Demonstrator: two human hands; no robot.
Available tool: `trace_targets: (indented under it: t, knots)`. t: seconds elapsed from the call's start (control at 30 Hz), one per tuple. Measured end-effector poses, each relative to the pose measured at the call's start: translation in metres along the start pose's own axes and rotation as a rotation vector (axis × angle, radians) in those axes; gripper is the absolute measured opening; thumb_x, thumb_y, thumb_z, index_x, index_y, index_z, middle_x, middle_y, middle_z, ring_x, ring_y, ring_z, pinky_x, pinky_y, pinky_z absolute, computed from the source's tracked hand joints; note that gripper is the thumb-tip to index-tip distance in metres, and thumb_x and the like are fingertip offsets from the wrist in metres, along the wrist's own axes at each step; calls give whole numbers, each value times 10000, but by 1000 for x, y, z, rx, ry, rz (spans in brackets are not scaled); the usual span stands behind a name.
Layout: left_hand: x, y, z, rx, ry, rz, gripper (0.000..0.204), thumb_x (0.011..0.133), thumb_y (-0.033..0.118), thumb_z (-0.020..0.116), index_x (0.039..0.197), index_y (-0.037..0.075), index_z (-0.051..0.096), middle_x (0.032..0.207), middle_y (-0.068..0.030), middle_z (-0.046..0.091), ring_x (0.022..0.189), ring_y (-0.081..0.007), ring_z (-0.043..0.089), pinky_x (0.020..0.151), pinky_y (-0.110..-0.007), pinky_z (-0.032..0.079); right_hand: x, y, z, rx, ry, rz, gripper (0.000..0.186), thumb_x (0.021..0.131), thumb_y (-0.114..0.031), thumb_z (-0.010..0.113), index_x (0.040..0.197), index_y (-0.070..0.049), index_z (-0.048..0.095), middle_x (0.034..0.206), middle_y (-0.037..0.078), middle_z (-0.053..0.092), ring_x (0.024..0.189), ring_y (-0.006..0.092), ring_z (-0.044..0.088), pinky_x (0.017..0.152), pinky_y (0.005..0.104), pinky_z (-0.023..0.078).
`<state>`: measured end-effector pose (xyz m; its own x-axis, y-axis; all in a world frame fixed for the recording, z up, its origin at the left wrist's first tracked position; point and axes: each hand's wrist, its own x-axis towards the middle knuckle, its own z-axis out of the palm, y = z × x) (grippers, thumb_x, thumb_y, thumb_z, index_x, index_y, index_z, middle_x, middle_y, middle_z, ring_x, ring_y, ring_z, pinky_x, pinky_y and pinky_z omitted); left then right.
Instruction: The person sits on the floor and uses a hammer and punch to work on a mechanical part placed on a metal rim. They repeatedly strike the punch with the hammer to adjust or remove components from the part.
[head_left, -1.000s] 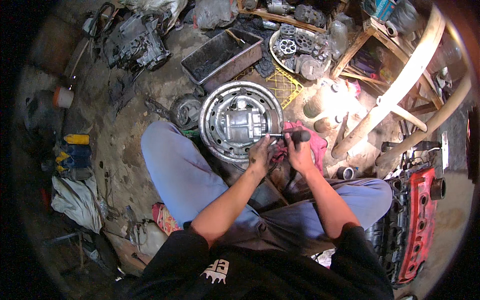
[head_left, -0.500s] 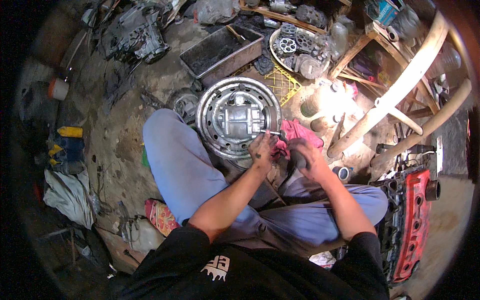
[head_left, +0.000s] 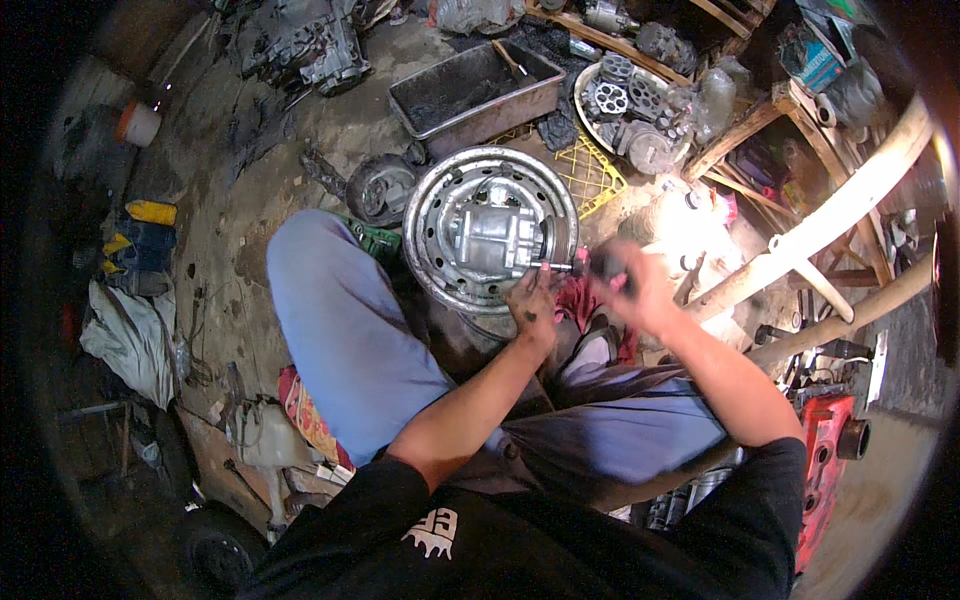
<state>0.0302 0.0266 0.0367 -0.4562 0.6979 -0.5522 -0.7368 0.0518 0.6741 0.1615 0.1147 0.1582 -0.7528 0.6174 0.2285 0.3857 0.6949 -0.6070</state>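
The left hand (head_left: 535, 305) still pinches a rod (head_left: 562, 267); the right hand (head_left: 645, 290), grip too blurred to tell, has moved forward.

right-side glare, dark edges

The metal housing (head_left: 495, 236) lies in the wheel rim (head_left: 417, 225), before the tray (head_left: 500, 120).
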Motion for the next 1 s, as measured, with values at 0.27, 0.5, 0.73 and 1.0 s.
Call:
trace_targets:
  t: [0.27,0.5,0.73,1.0]
  knots:
    - [-13,25,4,166,46,-184,216,964,242,628,938,28,646,808,-8,636,708,-108,593,662,-249,484,-22,14,11,-7,-308,-33,258,745,-140,730,961,-35,635,934,151,631,848,287,643,708,378,526]
    - [10,-7,4,21,108,40,216,980,194,595,969,-19,632,840,-35,644,682,-134,614,627,-281,519,29,48,12,298,151,634,234,836,-157,739,983,-4,639,912,123,666,813,191,639,705,335,511]
    - [-6,3,3,295,-34,464,298,936,349,653,918,52,657,751,-12,633,621,-125,584,495,-282,441,-13,-12,2,-137,-618,-367,342,757,-138,632,1096,-99,643,972,121,600,895,302,640,750,429,540]
    - [-4,13,8,110,156,-169,334,887,349,697,1066,78,619,962,-37,633,835,-175,592,702,-348,478,11,27,1,108,-239,-35,555,824,-265,717,1292,-34,526,1225,225,577,1150,381,554,971,451,452]
